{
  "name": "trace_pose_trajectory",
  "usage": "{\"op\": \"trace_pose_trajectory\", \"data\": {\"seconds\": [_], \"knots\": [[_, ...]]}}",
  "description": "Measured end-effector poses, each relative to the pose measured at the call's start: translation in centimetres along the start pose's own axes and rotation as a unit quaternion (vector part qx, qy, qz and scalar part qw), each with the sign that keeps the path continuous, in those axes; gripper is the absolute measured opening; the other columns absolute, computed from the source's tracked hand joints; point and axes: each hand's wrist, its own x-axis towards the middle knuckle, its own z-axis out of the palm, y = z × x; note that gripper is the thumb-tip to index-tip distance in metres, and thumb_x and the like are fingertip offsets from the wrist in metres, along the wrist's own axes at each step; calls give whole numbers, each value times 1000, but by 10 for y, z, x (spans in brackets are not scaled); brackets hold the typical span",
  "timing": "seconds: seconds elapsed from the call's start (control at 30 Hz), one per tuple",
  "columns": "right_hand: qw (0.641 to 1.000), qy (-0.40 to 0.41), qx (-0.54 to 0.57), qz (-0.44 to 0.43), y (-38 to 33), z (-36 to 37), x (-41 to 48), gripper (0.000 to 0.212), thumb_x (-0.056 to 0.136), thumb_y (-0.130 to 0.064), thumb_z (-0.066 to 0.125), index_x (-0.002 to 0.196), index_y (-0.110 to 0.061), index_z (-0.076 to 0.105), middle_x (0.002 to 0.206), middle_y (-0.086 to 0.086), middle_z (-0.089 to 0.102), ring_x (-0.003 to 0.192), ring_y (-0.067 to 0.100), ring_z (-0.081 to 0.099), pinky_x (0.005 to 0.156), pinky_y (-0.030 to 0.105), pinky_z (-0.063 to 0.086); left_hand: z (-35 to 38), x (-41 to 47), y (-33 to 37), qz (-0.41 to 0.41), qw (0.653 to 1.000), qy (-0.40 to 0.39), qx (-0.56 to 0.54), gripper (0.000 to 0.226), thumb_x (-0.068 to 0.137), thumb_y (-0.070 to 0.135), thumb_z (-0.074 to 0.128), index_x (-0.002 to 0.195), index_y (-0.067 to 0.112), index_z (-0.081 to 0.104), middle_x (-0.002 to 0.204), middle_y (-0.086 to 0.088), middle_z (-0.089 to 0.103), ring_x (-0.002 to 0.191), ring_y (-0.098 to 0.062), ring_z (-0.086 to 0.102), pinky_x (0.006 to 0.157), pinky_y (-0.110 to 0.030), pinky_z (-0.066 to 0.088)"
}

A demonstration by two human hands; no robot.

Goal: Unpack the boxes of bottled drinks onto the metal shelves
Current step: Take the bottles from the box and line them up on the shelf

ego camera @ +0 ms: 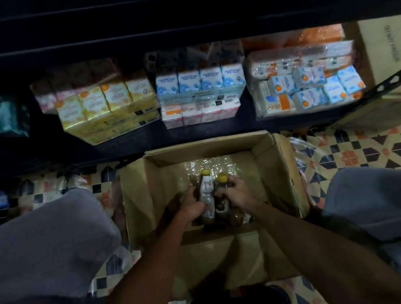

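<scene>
Left grip (192, 204) curls round white-labelled bottle (206, 197); right grip (237, 192) curls round dark bottle (222, 192). Bottles side by side, touching, yellow caps toward far wall of cardboard box (272, 168), long axes running near-to-far; upright or tilted, can't tell. Both inside the box, by its near wall. Clear plastic wrap (211, 165) beyond. Box on patterned floor (371, 151), before metal shelf (142, 138) holding tissue packs (198, 81).

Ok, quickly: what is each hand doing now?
Left hand: grips the white-labelled bottle.
Right hand: grips the dark bottle.
</scene>
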Motion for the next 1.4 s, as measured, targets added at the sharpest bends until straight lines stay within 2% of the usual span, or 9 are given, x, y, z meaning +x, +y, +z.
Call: {"op": "trace_pose_trajectory", "data": {"seconds": [0.2,0.3,0.43,0.53,0.67,0.77,0.87,1.13,1.4], "knots": [[992,-18,127,18,-18,-3,-24,46,81,-14,79,124,-18,66,109,13,75,101,35,72,89,57,57,-23,-31,14,22,998,-8,-63,61,82,-3,70,133,21,47,115,-1,66,103,-19,63,78,-33,53],[991,-14,133,12,-36,4,-43,30,90,-22,68,117,-11,71,108,19,74,103,40,71,93,56,56,-27,-51,27,49,995,-20,-83,55,82,-5,68,129,18,51,116,-2,68,105,-22,65,87,-42,56],[993,-15,116,-3,-50,6,-55,57,78,-49,66,110,-2,72,110,27,71,108,50,65,101,64,48,-23,-84,46,77,990,-37,-115,55,84,-5,64,129,24,50,119,-4,69,103,-21,67,78,-40,58],[996,-15,79,-31,-70,7,-80,65,64,-55,80,111,-12,73,108,19,74,101,42,70,97,61,52,-21,-109,59,112,987,-26,-116,50,84,5,69,127,23,52,115,-4,69,95,-17,67,65,-29,51],[993,-3,81,-83,-94,-2,-100,88,51,-63,92,126,-25,65,112,3,75,105,30,71,95,56,55,-24,-138,76,159,982,3,-101,54,74,20,84,121,27,59,111,-2,72,94,-19,72,72,-37,57],[982,4,98,-159,-129,-6,-145,43,74,-34,88,110,-15,72,104,11,77,98,32,73,91,50,59,-28,-161,95,198,976,35,-86,60,65,22,89,118,29,61,106,-1,74,92,-22,73,84,-44,59],[967,20,126,-222,-157,-11,-170,20,85,-17,78,103,-11,75,102,15,76,97,35,72,86,46,60,-28,-192,120,255,961,69,-78,50,72,15,85,114,23,60,105,-1,73,84,-18,72,68,-32,57],[935,59,53,-345,-221,-22,-207,40,76,-52,73,107,-27,75,105,-2,76,103,21,70,96,51,55,-42,-258,182,387,917,100,-12,53,73,3,81,116,16,54,100,-10,73,77,-19,69,60,-30,56],[884,58,57,-460,-295,-31,-265,14,88,-28,71,92,-16,75,96,14,75,94,30,70,89,52,53,-60,-317,238,503,853,136,-14,48,67,9,86,106,17,59,95,-7,74,90,-23,72,69,-36,61]]}}
